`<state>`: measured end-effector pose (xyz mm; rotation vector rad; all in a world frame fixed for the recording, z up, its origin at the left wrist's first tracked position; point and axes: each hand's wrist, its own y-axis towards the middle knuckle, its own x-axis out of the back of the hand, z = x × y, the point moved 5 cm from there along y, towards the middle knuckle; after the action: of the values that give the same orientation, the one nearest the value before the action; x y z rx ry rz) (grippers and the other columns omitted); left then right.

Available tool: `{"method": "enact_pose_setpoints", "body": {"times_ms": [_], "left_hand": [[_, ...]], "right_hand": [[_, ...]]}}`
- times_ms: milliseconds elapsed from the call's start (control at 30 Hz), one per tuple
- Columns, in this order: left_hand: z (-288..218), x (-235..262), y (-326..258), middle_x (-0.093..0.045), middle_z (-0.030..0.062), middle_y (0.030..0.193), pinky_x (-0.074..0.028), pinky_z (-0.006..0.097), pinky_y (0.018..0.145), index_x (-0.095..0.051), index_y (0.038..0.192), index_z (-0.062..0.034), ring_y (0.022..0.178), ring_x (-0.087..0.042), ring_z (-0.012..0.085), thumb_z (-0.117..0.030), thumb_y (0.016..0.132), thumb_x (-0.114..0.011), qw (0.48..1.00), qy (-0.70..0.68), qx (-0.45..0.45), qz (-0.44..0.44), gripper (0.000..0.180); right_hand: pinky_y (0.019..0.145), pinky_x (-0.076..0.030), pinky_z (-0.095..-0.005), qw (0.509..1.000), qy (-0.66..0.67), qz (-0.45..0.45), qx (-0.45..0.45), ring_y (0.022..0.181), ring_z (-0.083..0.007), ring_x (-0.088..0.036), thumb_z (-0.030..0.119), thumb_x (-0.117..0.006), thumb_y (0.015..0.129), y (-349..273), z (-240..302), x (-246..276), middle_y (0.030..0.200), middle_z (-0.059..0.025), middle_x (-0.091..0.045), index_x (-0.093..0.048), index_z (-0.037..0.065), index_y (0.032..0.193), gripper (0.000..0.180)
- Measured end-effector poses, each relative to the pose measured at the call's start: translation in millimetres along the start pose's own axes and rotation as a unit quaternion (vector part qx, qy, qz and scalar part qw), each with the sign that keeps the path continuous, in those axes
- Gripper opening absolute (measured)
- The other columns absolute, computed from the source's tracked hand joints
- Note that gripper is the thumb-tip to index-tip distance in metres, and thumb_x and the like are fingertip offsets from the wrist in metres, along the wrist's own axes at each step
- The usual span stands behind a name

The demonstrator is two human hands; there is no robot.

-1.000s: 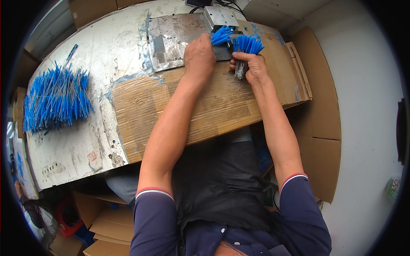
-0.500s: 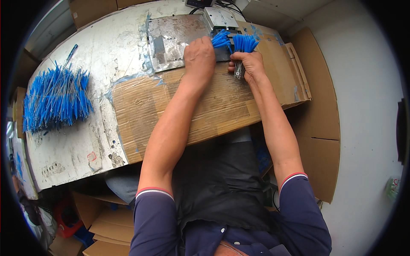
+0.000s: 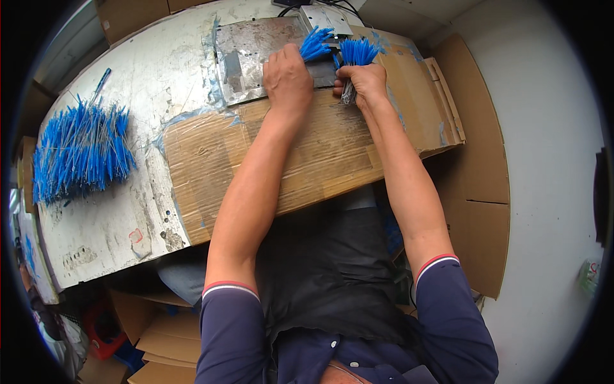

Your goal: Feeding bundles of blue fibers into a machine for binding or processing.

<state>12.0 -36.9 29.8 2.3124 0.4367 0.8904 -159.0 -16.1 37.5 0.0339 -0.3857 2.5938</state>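
Wall [image 3: 550, 166]: pale, R side; tall carton [image 3: 480, 128] stands btwn it & worktop.
Worktop [image 3: 105, 224]: whitish, scuffed; cardboard [image 3: 220, 166] over near part, metal plate [image 3: 259, 45] beyond, small metal box [image 3: 329, 20] at plate's far R corner.
L grip [image 3: 288, 80]: fingers closed round L bunch [image 3: 316, 43], blue tips out past the fingers toward R; stems hidden by hand.
R grip [image 3: 366, 83]: thumb & fingers closed round stems of R bunch [image 3: 358, 52]; blue tips up, bare wire ends poke out below.
Change: vs a moment ago, view's shifted a bit, L bunch tips look more fanned, R bunch has edged over to L.
Meaning: prob. only a small adjustment; both bunches still in hand, neither set down, tips close together.
Pile [image 3: 83, 153]: blue-tipped wires, loose heap, far L of worktop, well away from both hands; looks same as before.
Tall carton contents: can't tell, inside shaded.
Low carton [image 3: 169, 336]: below worktop, lower L, cardboard flaps showing; blue bits inside, too dark to ID.
Red bin [image 3: 101, 333]: beside low carton; contents unclear.
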Motion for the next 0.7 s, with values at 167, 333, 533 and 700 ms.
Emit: {"method": "enact_pose_setpoints", "body": {"times_ms": [167, 333, 533, 700], "left_hand": [[-0.8, 1.4, -0.4, -0.067, 0.0152, 0.089, -0.047, 0.047, 0.083, -0.061, 0.101, -0.0032, 0.092, -0.063, 0.0354, -0.001, 0.085, -0.057, 0.998, -0.028, -0.034, -0.04, 0.016], [-1.5, -2.6, -1.8, -0.067, 0.0155, 0.09, -0.046, 0.047, 0.082, -0.061, 0.1, -0.0031, 0.091, -0.062, 0.0361, -0.001, 0.085, -0.056, 0.999, -0.032, -0.03, -0.007, 0.016], [-3.6, -5.1, -1.6, -0.068, 0.0168, 0.09, -0.047, 0.046, 0.08, -0.061, 0.099, -0.0031, 0.09, -0.063, 0.0362, -0.001, 0.084, -0.056, 0.998, -0.038, -0.029, 0.032, 0.016], [-2.8, -6.4, -2.4, -0.068, 0.0183, 0.09, -0.049, 0.048, 0.079, -0.061, 0.099, -0.0029, 0.088, -0.064, 0.037, -0.001, 0.084, -0.057, 0.997, -0.049, -0.032, 0.048, 0.016]], "right_hand": [[0.043, -0.057, -0.0401, 1.0, 0.013, -0.006, 0.006, 0.051, -0.0282, -0.066, -0.011, -0.068, 0.074, 3.1, -3.8, 0.7, 0.067, -0.021, -0.064, -0.062, -0.011, 0.074, 0.007], [0.048, -0.06, -0.0427, 0.99, 0.139, 0.004, -0.031, 0.058, -0.03, -0.068, -0.007, -0.069, 0.076, 5.3, -10.0, 4.5, 0.07, -0.0207, -0.065, -0.063, -0.01, 0.077, 0.007], [0.057, -0.063, -0.0434, 0.975, 0.207, 0.071, -0.036, 0.067, -0.0308, -0.07, 0.0, -0.072, 0.081, 5.3, -16.7, 14.0, 0.08, -0.0193, -0.068, -0.065, -0.008, 0.09, 0.013], [0.059, -0.063, -0.0415, 0.981, 0.177, 0.068, -0.033, 0.068, -0.0296, -0.07, -0.003, -0.072, 0.081, -1.2, -18.8, 15.4, 0.079, -0.0186, -0.067, -0.066, -0.008, 0.09, 0.013]]}}
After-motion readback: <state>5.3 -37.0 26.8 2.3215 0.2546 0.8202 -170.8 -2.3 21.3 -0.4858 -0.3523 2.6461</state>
